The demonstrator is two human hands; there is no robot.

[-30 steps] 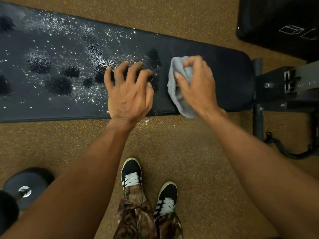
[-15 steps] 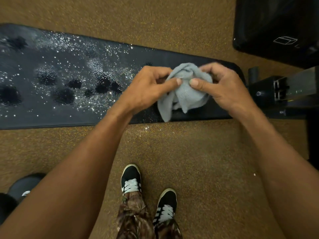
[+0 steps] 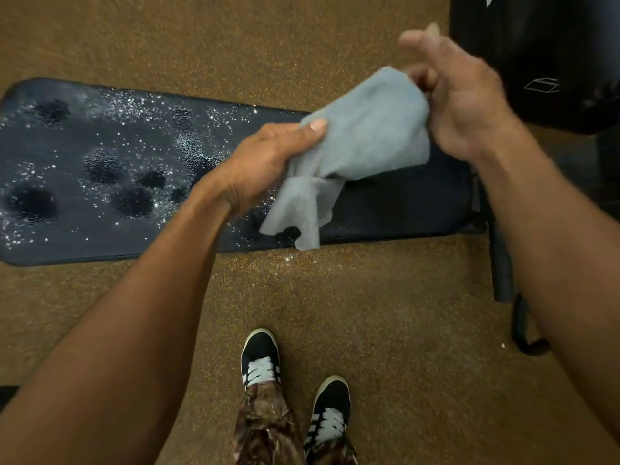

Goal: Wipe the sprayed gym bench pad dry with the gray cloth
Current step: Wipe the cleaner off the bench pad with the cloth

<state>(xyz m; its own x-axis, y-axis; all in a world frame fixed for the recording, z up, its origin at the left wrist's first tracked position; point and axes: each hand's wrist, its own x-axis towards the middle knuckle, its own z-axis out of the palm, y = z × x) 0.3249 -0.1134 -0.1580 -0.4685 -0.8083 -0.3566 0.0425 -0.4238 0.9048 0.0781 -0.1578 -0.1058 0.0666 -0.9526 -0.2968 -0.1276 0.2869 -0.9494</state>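
The black bench pad (image 3: 402, 203) lies across the floor, its left and middle covered in glistening spray droplets and dark wet patches; its right end looks dull and dry. The gray cloth (image 3: 362, 142) hangs spread above the pad's right part, lifted off the surface, with a corner dangling near the front edge. My left hand (image 3: 268, 159) grips the cloth's left edge, thumb on top. My right hand (image 3: 459, 95), blurred by motion, pinches the cloth's upper right corner.
Brown speckled gym floor (image 3: 385, 313) surrounds the bench. A second black pad (image 3: 543, 55) sits at the upper right. The bench's dark frame and a curved cable (image 3: 523, 333) run down the right side. My two black-and-white shoes (image 3: 261, 357) stand below the pad.
My left hand left the wet pad and joined my right hand on the cloth. Both hands lifted it off the pad and pulled it apart from a bunch into a spread sheet.
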